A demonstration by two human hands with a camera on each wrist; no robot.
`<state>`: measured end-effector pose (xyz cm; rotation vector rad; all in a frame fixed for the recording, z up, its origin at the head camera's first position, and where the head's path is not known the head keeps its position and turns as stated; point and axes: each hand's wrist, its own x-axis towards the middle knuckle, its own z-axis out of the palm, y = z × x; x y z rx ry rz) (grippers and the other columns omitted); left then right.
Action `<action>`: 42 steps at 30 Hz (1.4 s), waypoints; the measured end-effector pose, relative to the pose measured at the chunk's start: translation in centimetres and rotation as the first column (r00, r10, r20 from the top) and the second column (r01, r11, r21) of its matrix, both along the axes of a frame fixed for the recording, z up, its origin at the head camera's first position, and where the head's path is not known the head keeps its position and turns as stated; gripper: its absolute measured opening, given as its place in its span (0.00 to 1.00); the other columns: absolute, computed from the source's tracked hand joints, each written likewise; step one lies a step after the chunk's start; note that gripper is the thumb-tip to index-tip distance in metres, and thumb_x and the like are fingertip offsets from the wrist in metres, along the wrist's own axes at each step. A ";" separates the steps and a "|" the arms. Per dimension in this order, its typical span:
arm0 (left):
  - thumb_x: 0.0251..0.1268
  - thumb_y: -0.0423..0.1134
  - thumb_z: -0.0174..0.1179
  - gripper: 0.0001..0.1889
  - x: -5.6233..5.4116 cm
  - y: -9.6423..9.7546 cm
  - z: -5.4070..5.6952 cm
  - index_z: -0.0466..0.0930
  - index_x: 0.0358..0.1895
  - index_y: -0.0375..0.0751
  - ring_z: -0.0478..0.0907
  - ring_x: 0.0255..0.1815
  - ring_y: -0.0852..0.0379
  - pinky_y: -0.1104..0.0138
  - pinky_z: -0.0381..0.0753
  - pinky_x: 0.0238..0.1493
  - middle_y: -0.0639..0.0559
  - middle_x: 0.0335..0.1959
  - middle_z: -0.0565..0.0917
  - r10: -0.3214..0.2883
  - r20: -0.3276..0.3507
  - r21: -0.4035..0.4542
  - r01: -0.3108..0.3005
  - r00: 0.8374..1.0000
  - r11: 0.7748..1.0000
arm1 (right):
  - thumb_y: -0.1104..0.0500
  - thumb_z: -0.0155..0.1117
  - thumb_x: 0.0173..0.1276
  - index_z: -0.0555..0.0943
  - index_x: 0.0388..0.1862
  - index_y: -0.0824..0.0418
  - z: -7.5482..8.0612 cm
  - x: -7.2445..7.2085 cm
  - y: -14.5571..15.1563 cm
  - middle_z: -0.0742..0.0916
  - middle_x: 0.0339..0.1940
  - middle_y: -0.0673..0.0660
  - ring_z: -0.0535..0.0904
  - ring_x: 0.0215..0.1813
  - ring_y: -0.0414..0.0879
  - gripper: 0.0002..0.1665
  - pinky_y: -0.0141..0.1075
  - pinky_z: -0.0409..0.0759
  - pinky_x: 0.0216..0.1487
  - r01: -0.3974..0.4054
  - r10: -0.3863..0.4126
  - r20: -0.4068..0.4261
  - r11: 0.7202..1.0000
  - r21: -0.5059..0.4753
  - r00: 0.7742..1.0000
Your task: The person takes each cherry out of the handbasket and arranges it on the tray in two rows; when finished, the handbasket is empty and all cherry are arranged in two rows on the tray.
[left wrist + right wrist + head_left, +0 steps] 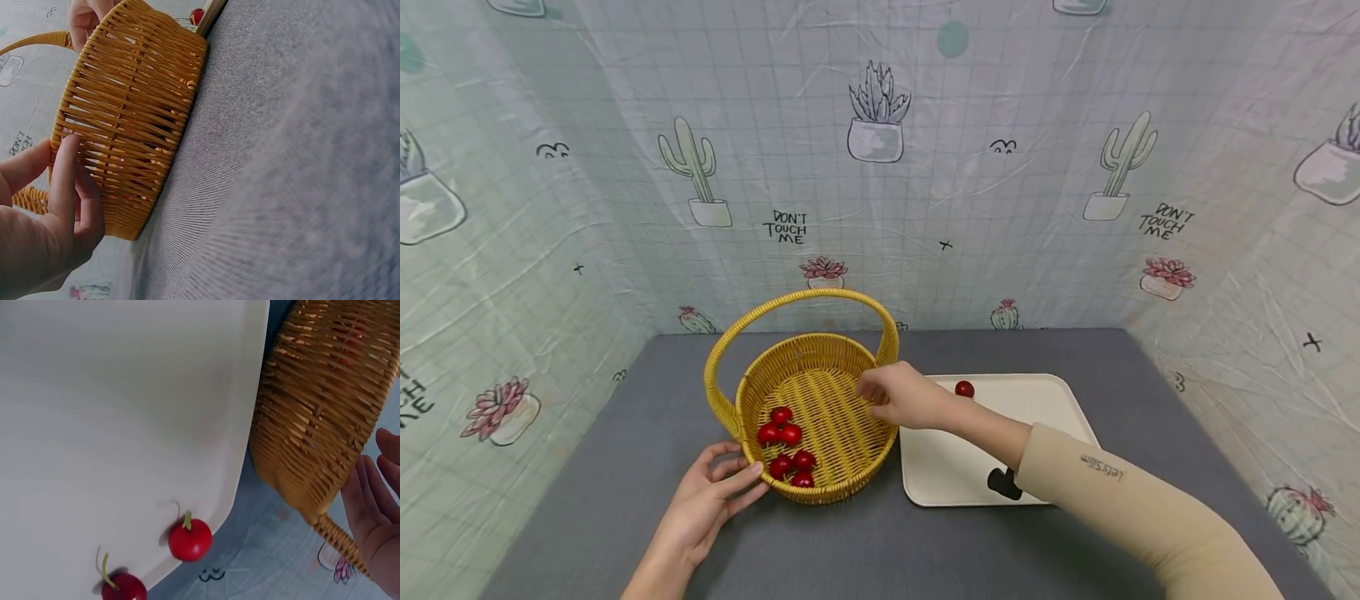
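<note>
Basket (837, 417) before "DON'T TOUCH ME" backdrop (880, 208)

I see six red fruits (791, 434) clustered at the left inside the upright yellow woven basket (827, 493); two green-stemmed fruits (190, 540) lie on the cream tray (947, 467) beside it.

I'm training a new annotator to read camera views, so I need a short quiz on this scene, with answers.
1. Count: in the head view, how many red fruits show inside the yellow basket?

2. Fill in: in the head view, the yellow basket stands on the grey table, to the ____ of the white tray.

3. Multiple choice: what does the person's left hand hold?
A) one of the red fruits
B) the rim of the yellow basket
C) the edge of the white tray

Key: 1. Six. 2. Left. 3. B.
</note>
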<state>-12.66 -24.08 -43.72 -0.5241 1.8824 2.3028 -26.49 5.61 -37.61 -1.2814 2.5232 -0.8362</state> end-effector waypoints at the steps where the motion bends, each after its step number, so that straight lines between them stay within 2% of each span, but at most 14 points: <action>1: 0.73 0.27 0.62 0.26 0.0 0.0 0.0 0.57 0.65 0.37 0.85 0.45 0.51 0.57 0.87 0.53 0.45 0.44 0.74 -0.001 0.002 0.000 0.001 1.000 1.000 | 0.67 0.71 0.69 0.83 0.53 0.63 -0.2 0.0 -0.3 0.88 0.46 0.60 0.84 0.43 0.43 0.14 0.30 0.85 0.45 -0.012 0.012 -0.002 1.000 0.003 1.000; 8: 0.74 0.27 0.61 0.26 0.0 -0.1 -0.1 0.57 0.65 0.37 0.85 0.46 0.51 0.57 0.87 0.54 0.45 0.45 0.74 -0.005 0.005 -0.001 0.005 1.000 1.000 | 0.69 0.70 0.70 0.86 0.49 0.63 -0.9 -0.1 -1.9 0.89 0.44 0.59 0.84 0.42 0.42 0.10 0.28 0.84 0.44 -0.100 0.100 0.008 0.995 -0.012 0.995; 12: 0.74 0.27 0.61 0.25 0.0 -0.1 0.0 0.57 0.65 0.37 0.85 0.46 0.51 0.57 0.87 0.54 0.45 0.44 0.74 -0.011 0.002 -0.003 0.011 1.000 1.000 | 0.67 0.71 0.70 0.86 0.51 0.65 -1.6 -0.5 -2.8 0.89 0.45 0.57 0.84 0.44 0.40 0.12 0.27 0.83 0.46 -0.125 0.125 0.067 0.992 -0.007 0.990; 19: 0.74 0.28 0.61 0.25 -0.1 -0.3 -0.1 0.57 0.65 0.37 0.85 0.46 0.51 0.56 0.86 0.55 0.45 0.45 0.74 -0.023 0.010 -0.004 0.023 1.000 1.000 | 0.64 0.71 0.71 0.84 0.55 0.67 -2.8 -0.3 -4.6 0.89 0.49 0.58 0.84 0.47 0.39 0.16 0.25 0.82 0.48 -0.212 0.210 0.157 0.977 -0.003 0.965; 24: 0.75 0.28 0.61 0.25 0.0 -0.6 -0.1 0.56 0.65 0.38 0.84 0.47 0.52 0.56 0.86 0.56 0.46 0.45 0.73 -0.025 0.016 -0.002 0.025 1.000 1.000 | 0.64 0.72 0.70 0.84 0.55 0.66 -2.9 -0.1 -6.3 0.89 0.47 0.57 0.84 0.46 0.37 0.16 0.24 0.82 0.48 -0.221 0.220 0.181 0.975 -0.016 0.959; 31: 0.76 0.29 0.61 0.25 -0.1 -0.5 -0.2 0.56 0.64 0.38 0.84 0.48 0.51 0.56 0.86 0.56 0.46 0.45 0.74 -0.032 0.018 0.005 0.031 0.999 0.999 | 0.64 0.73 0.69 0.85 0.56 0.65 -3.5 -0.2 -7.6 0.89 0.48 0.56 0.83 0.45 0.33 0.17 0.23 0.81 0.46 -0.197 0.193 0.226 0.980 -0.003 0.955; 37: 0.75 0.29 0.61 0.25 -0.2 -0.4 -0.3 0.56 0.65 0.38 0.84 0.48 0.51 0.56 0.86 0.55 0.46 0.45 0.74 -0.033 0.019 0.011 0.033 0.999 0.999 | 0.66 0.74 0.68 0.85 0.56 0.66 -4.4 -0.2 -8.0 0.89 0.49 0.55 0.84 0.45 0.35 0.17 0.23 0.82 0.46 -0.183 0.177 0.317 0.983 -0.010 0.932; 42: 0.76 0.29 0.60 0.25 -0.2 -0.2 -0.2 0.56 0.65 0.38 0.84 0.48 0.51 0.56 0.86 0.55 0.46 0.45 0.74 -0.035 0.017 0.023 0.035 0.999 0.999 | 0.66 0.75 0.67 0.85 0.55 0.65 -5.1 0.0 -8.3 0.89 0.44 0.50 0.83 0.43 0.34 0.17 0.23 0.82 0.44 -0.185 0.177 0.325 0.983 -0.007 0.929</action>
